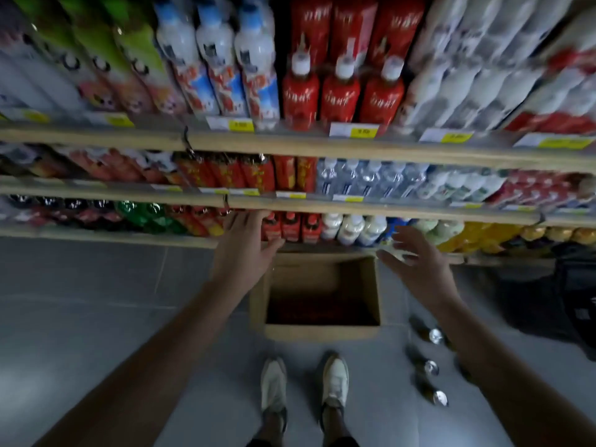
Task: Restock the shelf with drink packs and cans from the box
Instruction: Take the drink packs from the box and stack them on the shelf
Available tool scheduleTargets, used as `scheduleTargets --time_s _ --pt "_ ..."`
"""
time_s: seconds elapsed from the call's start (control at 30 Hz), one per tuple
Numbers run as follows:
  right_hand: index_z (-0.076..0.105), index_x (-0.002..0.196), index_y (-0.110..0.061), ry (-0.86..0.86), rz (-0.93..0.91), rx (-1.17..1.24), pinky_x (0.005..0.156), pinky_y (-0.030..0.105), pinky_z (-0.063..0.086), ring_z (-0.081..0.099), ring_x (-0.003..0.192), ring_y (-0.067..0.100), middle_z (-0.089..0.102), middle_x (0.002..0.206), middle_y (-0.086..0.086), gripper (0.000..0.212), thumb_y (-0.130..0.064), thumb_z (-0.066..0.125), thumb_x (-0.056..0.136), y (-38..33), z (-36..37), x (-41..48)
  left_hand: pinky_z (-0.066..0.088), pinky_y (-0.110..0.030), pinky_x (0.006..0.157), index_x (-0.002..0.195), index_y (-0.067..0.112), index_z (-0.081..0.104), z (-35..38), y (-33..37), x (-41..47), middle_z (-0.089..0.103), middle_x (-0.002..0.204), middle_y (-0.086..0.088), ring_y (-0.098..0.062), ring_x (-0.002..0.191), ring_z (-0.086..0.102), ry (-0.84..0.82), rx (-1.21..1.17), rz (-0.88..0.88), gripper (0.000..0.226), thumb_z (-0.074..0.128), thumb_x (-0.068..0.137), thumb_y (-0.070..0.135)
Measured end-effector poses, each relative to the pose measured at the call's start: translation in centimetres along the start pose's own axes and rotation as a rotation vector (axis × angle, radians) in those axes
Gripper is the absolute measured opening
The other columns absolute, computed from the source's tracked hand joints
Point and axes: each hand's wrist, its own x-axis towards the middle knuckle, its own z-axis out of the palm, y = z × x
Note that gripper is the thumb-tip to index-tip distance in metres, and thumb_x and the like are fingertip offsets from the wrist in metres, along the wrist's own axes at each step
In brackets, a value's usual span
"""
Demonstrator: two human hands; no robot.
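Note:
An open cardboard box (322, 330) stands on the floor below the shelves, with dim reddish packs (319, 309) at its bottom. My left hand (245, 246) hovers above the box's left side, fingers spread, in front of red drink packs (292, 227) on the lowest shelf. My right hand (416, 262) hangs over the box's right edge, fingers apart and empty. Three cans (430, 366) stand on the floor to the right of the box.
Wooden shelves (290, 146) full of bottles and cartons rise in front of me. White bottles (351, 229) and yellow bottles (477, 235) fill the lowest shelf at right. A dark bag (567, 301) sits on the floor at far right. My shoes (304, 385) are just behind the box.

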Motion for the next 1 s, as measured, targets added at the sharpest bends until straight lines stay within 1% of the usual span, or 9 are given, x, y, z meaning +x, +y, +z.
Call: scheduleTargets --time_s 0.07,0.17,0.27,0.37,0.47,0.6,0.7,0.83,1.0 --pt "0.059 0.116 -0.047 -0.027 0.032 -0.016 0.091 0.042 0.058 0.069 0.1 0.0 0.071 0.112 -0.006 0.05 -0.023 0.087 0.082 2.8 2.0 -0.1 0.045 -0.042 0.094 0.125 0.009 0.059 3.2 -1.4 -1.3 0.063 0.116 -0.01 -0.034 0.113 0.053 -0.058 0.002 -0.04 0.054 0.075 0.084 0.04" --pt "0.064 0.129 -0.026 -0.09 0.09 -0.048 0.092 0.041 0.058 0.072 0.105 0.017 0.073 0.117 0.002 0.055 -0.033 0.087 0.079 7.2 5.0 -0.2 0.048 -0.043 0.091 0.126 0.009 0.058 8.4 -3.3 -3.0 0.061 0.12 -0.01 -0.034 0.115 0.051 -0.143 -0.032 -0.129 0.054 0.076 0.084 0.039" --pt "0.063 0.133 -0.024 -0.151 0.158 -0.061 0.09 0.032 0.056 0.071 0.104 0.015 0.071 0.121 -0.003 0.071 -0.056 0.079 0.072 11.6 8.2 -0.2 0.049 -0.044 0.091 0.13 0.008 0.056 14.1 -5.2 -4.6 0.059 0.125 -0.012 -0.035 0.118 0.051 -0.251 -0.045 -0.21 0.057 0.075 0.085 0.039" --pt "0.062 0.133 -0.035 -0.202 0.184 -0.103 0.089 0.029 0.054 0.068 0.106 0.011 0.066 0.125 -0.013 0.056 -0.04 0.084 0.082 16.6 11.3 0.5 0.049 -0.045 0.089 0.129 0.009 0.055 20.1 -7.2 -5.8 0.058 0.124 -0.015 -0.035 0.115 0.054 -0.332 -0.086 -0.285 0.056 0.076 0.084 0.035" --pt "0.062 0.138 -0.028 -0.224 0.191 -0.186 0.087 0.028 0.052 0.064 0.105 0.009 0.062 0.126 -0.012 0.057 -0.034 0.083 0.085 21.4 14.0 1.6 0.047 -0.04 0.092 0.134 0.011 0.053 26.1 -9.1 -6.8 0.054 0.129 -0.014 -0.032 0.114 0.056 -0.407 -0.12 -0.337 0.058 0.075 0.086 0.033" --pt "0.057 0.143 -0.024 -0.286 0.213 -0.293 0.087 0.028 0.05 0.06 0.109 0.01 0.063 0.135 0.0 0.063 -0.04 0.08 0.087 28.1 18.3 3.1 0.042 -0.036 0.098 0.136 0.013 0.053 34.0 -11.8 -7.7 0.049 0.138 -0.012 -0.032 0.123 0.053 -0.505 -0.13 -0.394 0.056 0.075 0.087 0.029" --pt "0.053 0.146 -0.03 -0.343 0.273 -0.338 0.089 0.029 0.051 0.06 0.118 0.015 0.059 0.14 0.0 0.064 -0.046 0.076 0.089 32.7 21.6 3.6 0.044 -0.035 0.094 0.135 0.019 0.054 39.3 -13.7 -7.6 0.048 0.138 -0.008 -0.029 0.122 0.053 -0.559 -0.102 -0.423 0.055 0.075 0.086 0.03" --pt "0.054 0.147 -0.03 -0.368 0.306 -0.424 0.09 0.032 0.057 0.062 0.12 0.021 0.059 0.141 0.001 0.062 -0.044 0.076 0.09 37.9 25.8 4.4 0.053 -0.037 0.088 0.13 0.024 0.058 45.8 -15.9 -7.0 0.05 0.136 -0.003 -0.026 0.114 0.059 -0.573 -0.08 -0.41 0.052 0.078 0.083 0.03" --pt "0.044 0.153 -0.035 -0.462 0.371 -0.583 0.087 0.036 0.057 0.06 0.123 0.027 0.051 0.149 0.002 0.068 -0.046 0.074 0.092 42.6 30.0 6.6 0.05 -0.035 0.091 0.133 0.028 0.056 53.1 -18.2 -6.2 0.049 0.139 -0.002 -0.023 0.123 0.053 -0.701 0.008 -0.428 0.06 0.081 0.078 0.034"
